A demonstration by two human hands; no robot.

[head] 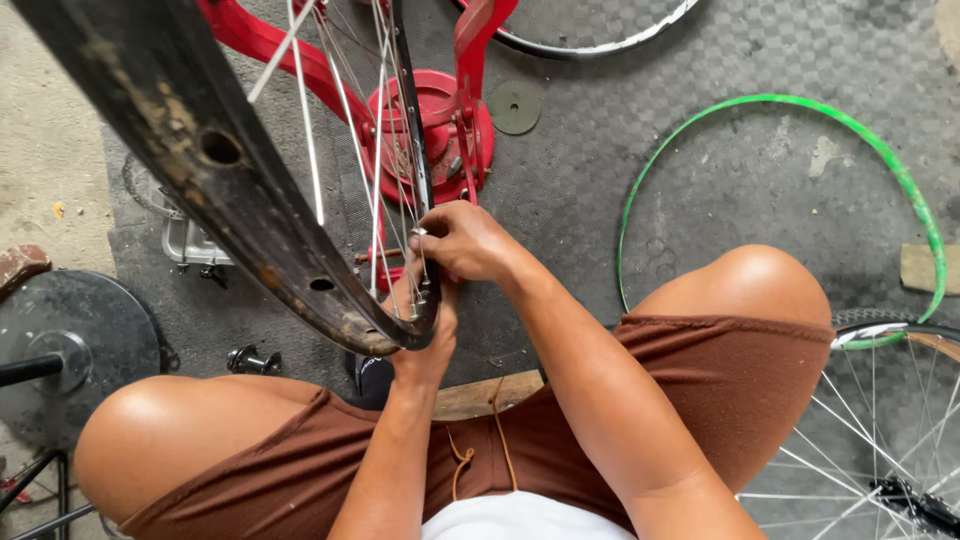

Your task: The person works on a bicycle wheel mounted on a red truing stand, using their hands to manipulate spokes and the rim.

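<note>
A dark, worn bicycle rim (200,170) is standing upright in a red truing stand (440,120), running from the top left down to the middle of the view, just above the person's knees. Thin silver spokes (380,150) are fanning from the rim toward the stand's centre. Two open holes are showing along the rim's inner face.

The right hand (465,242) is pinching a small silver nipple at a spoke end, fingers closed tight on it, at the rim's lowest edge. The left hand (428,330) is reaching up from below and touching the underside of the rim where the spokes meet it; whether it is gripping or only bracing cannot be told, as the rim is hiding its fingers.

Wheel parts lying around, counted: one bare green hoop (880,160) flat on the floor to the right; one silver rim (600,45), partly seen at the top edge; one spoked wheel with tyre (890,420) at the lower right. One small grey-green disc (515,106) is lying beside the stand. One round dark weight plate (70,350) is sitting at the left, with a small metal box (190,245) near it.

The person is sitting in brown shorts (720,390) with both knees spread. The floor is a grey checker-textured rubber mat (700,200), dusty and stained, giving way to bare concrete (45,140) at the left.
</note>
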